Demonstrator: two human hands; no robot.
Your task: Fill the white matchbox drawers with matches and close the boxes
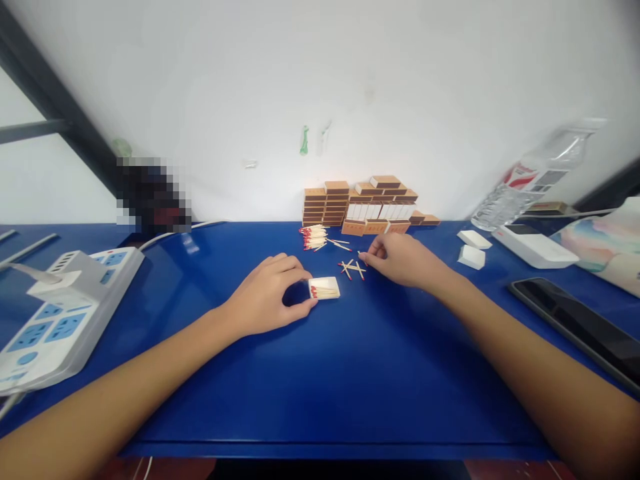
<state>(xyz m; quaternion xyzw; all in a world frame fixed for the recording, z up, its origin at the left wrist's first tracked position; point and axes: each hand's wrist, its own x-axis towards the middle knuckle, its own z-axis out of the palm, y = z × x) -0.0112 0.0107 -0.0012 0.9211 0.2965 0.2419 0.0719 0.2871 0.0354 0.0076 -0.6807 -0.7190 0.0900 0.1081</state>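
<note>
My left hand (273,293) grips the left end of a small white matchbox tray (331,283) between thumb and fingers. Several red-tipped matches lie in the tray. My right hand (393,257) is closed in a pinch, with the end of a match (359,253) showing at the fingertips. Just left of it, some loose matches (353,268) lie crossed on the blue table. Behind the tray is a larger pile of matches (314,237), heads mostly to the left.
Matchboxes (325,207) are stacked against the wall. At right are two white blocks (471,257), a white device (535,247), a tilted plastic bottle (533,180) and a phone (580,320). A power strip (75,340) with cables occupies the left side.
</note>
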